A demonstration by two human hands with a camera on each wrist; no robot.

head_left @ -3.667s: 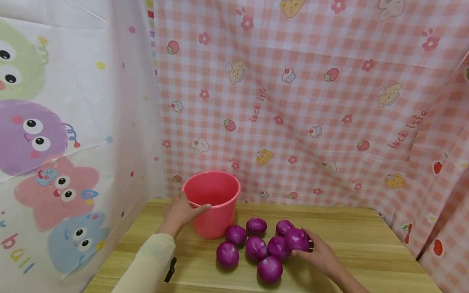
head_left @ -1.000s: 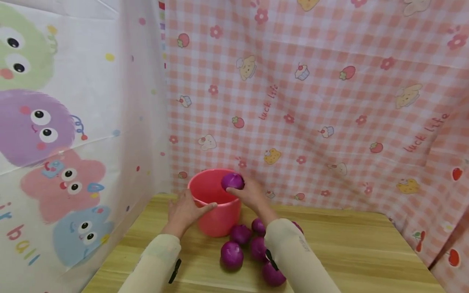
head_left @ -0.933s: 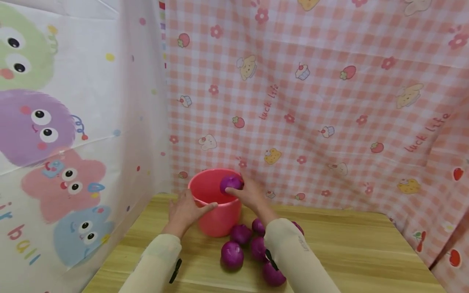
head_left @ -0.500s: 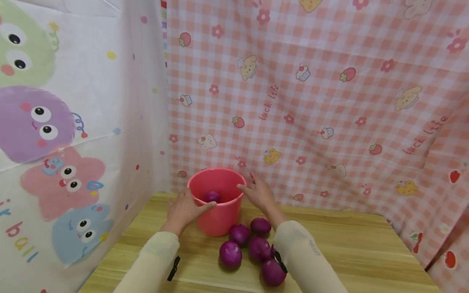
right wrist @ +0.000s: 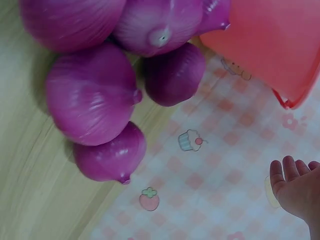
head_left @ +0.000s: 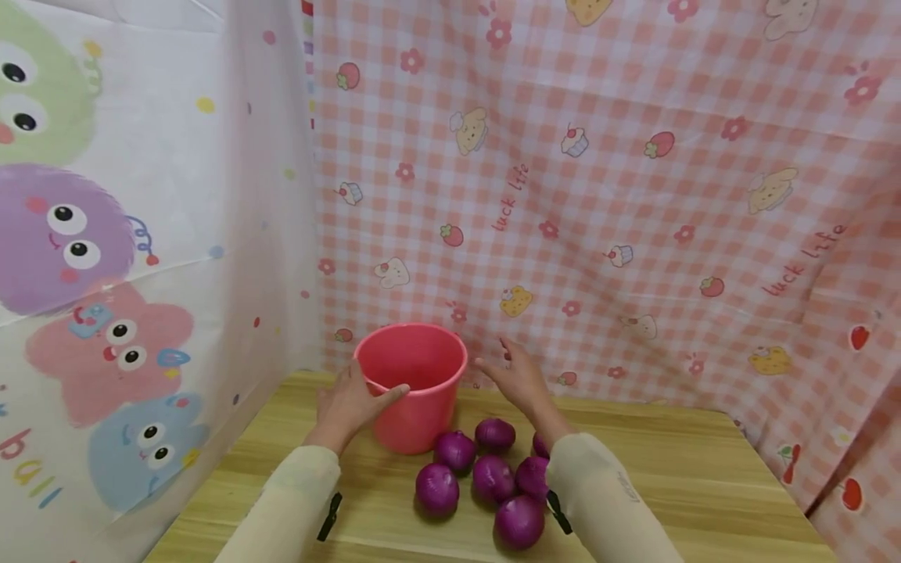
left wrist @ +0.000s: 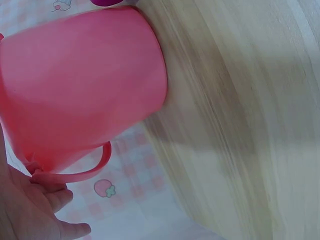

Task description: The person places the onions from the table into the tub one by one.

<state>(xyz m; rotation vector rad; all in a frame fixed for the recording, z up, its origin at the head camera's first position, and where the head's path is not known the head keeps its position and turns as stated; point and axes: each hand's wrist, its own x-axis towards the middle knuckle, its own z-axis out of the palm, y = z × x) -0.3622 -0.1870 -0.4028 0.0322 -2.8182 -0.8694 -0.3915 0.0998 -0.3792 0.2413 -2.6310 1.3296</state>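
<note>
My left hand [head_left: 352, 403] grips the near-left rim of a pink plastic bucket [head_left: 415, 426], its thumb lying over the edge. The left wrist view shows the bucket's wall [left wrist: 85, 80] and its looped handle beside the fingers. My right hand [head_left: 519, 383] hangs just right of the bucket with nothing in it; in the right wrist view its fingers [right wrist: 291, 169] are spread and relaxed. Several purple onions lie grouped in front of the bucket, among them a near one [head_left: 519, 521] and a left one [head_left: 436, 490]. The bucket's bottom is hidden by its front wall.
Everything stands on a wood-grain table [head_left: 669, 469]. Behind it hangs a pink checked cloth [head_left: 598, 195], close to the bucket, and at the left a white cartoon-printed cloth [head_left: 260, 195]. My right sleeve [head_left: 598, 489] partly covers the rightmost onions.
My right hand picked up an onion from the right of the group, carried it to the bucket and let it drop inside. It has since drawn back rightward. My left hand has stayed on the rim.
</note>
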